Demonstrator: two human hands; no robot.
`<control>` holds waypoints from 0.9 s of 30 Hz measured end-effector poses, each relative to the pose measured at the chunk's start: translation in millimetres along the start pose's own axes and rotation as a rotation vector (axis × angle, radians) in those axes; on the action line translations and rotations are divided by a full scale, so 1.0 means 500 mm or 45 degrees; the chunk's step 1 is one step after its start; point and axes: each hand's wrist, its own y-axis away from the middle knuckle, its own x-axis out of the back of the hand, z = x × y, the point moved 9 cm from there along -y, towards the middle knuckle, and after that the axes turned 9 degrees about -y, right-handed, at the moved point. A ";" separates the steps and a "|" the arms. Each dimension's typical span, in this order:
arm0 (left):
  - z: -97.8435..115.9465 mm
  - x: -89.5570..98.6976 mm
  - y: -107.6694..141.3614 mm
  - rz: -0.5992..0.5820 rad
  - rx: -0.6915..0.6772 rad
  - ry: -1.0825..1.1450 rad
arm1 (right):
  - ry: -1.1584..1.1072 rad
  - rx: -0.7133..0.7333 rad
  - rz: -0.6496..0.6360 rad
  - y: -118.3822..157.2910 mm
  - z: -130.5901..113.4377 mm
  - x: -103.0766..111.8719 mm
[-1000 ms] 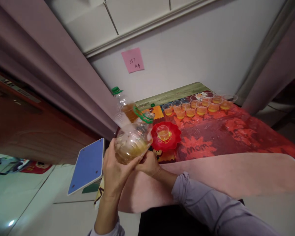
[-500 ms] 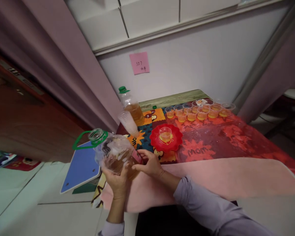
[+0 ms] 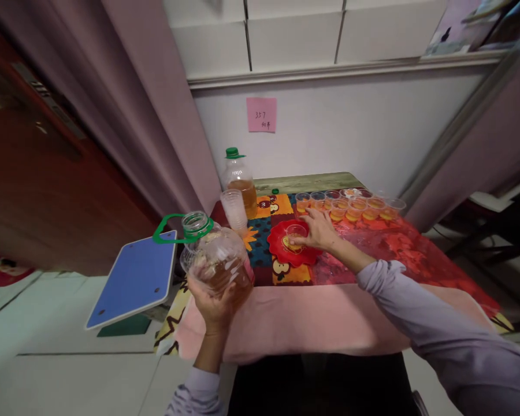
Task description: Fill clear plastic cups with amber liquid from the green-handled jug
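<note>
My left hand [image 3: 215,306] is wrapped round the lower side of a large uncapped clear jug [image 3: 221,260] of amber liquid, which has a green handle. Over a red scalloped plate [image 3: 276,245] my right hand [image 3: 319,231] has its fingers spread around a clear plastic cup [image 3: 293,233]; whether they touch it I cannot tell. Several clear cups [image 3: 338,209] with yellow liquid stand in rows behind the right hand. A stack of clear cups [image 3: 234,209] stands behind the open jug, next to a second jug [image 3: 244,190] with a green cap.
A small green cap [image 3: 275,190] lies at the table's back. A pink cloth [image 3: 299,318] covers the front edge of the table. To the left is a blue board [image 3: 134,277]. A wall with a pink note [image 3: 261,114] rises behind.
My right hand has left the jug and moved right and forward to the cup on the red plate. My left hand still holds the jug. The view has turned slightly.
</note>
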 end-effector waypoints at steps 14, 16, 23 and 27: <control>-0.016 -0.004 0.003 0.015 0.019 0.241 | 0.046 0.117 0.043 -0.067 -0.023 0.013; -0.024 -0.002 0.003 0.021 0.014 0.194 | 0.037 0.009 0.121 -0.099 0.006 0.039; -0.042 0.012 -0.002 0.012 -0.043 0.073 | 0.173 -0.213 0.188 -0.183 0.100 0.067; -0.042 0.017 0.003 0.064 0.001 0.083 | 0.196 -0.321 0.159 -0.186 0.132 0.048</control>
